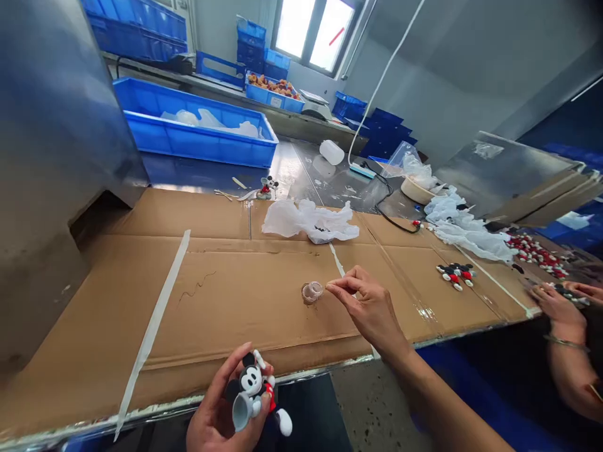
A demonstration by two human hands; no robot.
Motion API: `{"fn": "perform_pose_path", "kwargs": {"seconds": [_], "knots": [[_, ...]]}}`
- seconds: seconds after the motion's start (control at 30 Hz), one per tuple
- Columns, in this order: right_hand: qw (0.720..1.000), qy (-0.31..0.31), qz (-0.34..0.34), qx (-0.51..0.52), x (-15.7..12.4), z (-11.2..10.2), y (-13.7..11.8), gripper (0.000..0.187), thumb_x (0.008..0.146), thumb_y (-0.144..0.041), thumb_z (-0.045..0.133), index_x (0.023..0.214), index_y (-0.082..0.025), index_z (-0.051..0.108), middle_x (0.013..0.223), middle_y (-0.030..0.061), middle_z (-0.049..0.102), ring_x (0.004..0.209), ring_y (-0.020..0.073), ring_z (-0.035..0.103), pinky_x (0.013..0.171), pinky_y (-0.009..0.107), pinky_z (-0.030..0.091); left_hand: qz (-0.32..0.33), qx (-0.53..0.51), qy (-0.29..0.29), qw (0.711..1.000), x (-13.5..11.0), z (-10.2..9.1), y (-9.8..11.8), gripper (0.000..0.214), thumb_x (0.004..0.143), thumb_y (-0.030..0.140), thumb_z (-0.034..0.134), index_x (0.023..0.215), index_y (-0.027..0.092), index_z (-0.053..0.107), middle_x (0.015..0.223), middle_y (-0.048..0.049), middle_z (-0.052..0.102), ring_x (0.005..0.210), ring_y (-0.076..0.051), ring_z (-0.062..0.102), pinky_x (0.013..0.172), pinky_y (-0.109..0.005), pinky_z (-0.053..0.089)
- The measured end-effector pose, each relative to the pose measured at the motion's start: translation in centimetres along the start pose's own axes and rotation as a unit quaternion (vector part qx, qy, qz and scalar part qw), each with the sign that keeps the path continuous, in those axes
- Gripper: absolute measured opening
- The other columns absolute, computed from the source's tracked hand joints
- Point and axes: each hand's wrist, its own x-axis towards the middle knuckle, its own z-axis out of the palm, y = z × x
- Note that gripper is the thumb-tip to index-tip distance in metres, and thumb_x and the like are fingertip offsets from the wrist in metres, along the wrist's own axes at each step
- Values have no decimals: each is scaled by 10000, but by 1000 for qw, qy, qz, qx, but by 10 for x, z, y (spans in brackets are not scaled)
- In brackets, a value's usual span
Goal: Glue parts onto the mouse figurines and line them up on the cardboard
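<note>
My left hand (221, 408) is at the bottom of the view, shut around a Mickey Mouse figurine (252, 383) in black, white and red. A grey cone-shaped cup (242, 411) sticks out from the figurine near my fingers. My right hand (372, 311) hovers over the cardboard-covered table (235, 301), its thumb and forefinger pinched together with nothing visible between them. Those fingertips are just right of a small translucent round cup (312, 291) on the cardboard, close to it but apart.
A crumpled plastic bag (311, 221) lies on the cardboard, with a Mickey figurine (267, 187) behind it. Right are loose figurine parts (456, 274), a red-and-black heap (537, 256) and a co-worker's hands (556, 307). A large blue crate (193, 125) stands behind.
</note>
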Motion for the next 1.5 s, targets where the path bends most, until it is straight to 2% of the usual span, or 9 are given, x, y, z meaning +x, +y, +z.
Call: {"fn": "perform_pose_path", "kwargs": {"seconds": [0.17,0.47,0.73,0.93,1.1,1.17,1.3,1.4,1.5], "knots": [[992,-16,-90,-91,10,11,1,300,975,-285,553,763,-177,734,729,21,503,667,185,532,606,306,389,-17,-25,-15,999,0,-6,-3,547,514,329,966,1033,283,802,826,-14,767,764,-151,730,706,-160,584],[985,-17,-115,-126,13,19,7,252,929,-232,571,743,-158,726,712,19,476,645,192,496,597,320,361,-20,-32,-31,999,0,-8,-2,525,530,307,955,1033,326,804,871,14,719,750,-120,705,687,-154,574],[988,-25,-101,-116,12,21,3,263,907,-235,566,717,-162,731,716,25,474,670,198,498,620,330,358,-20,-24,-38,999,-1,-9,-3,536,535,329,954,1048,326,799,896,14,725,758,-125,701,662,-165,583],[997,-26,-40,-64,11,1,-6,251,922,-302,607,751,-179,745,699,2,491,627,167,491,584,300,356,-3,-14,-56,998,3,-12,-5,500,590,293,930,1063,300,767,879,7,757,799,-149,719,692,-187,598],[992,-27,78,95,-9,-18,-32,198,897,-327,692,730,-223,713,721,-14,527,696,158,470,648,272,363,89,21,-74,993,0,-13,-17,481,709,303,874,1137,300,654,986,-10,775,904,-167,739,777,-213,611],[977,-52,116,170,-28,-19,-50,206,920,-345,695,744,-237,693,744,-20,539,723,154,480,662,248,383,171,63,-85,980,-2,-14,-24,465,777,313,827,1200,314,633,1040,-10,758,924,-155,739,815,-211,604],[936,-125,163,287,-71,-10,-85,181,931,-356,716,778,-259,721,857,-7,618,846,164,586,762,209,470,387,188,-135,892,0,-21,-32,407,808,193,793,1182,246,642,1025,-25,738,943,-151,723,885,-213,577],[916,-153,194,317,-93,-3,-98,147,955,-357,698,852,-268,754,991,16,684,983,197,640,880,234,499,444,223,-158,853,0,-27,-29,399,845,162,747,1220,191,613,1036,-52,735,986,-163,712,928,-230,565],[911,-170,210,311,-102,1,-101,164,980,-347,665,871,-258,750,988,17,708,947,191,666,871,233,513,469,255,-180,826,-3,-31,-21,364,884,164,697,1238,162,609,1046,-77,737,987,-171,707,926,-248,572]]}}
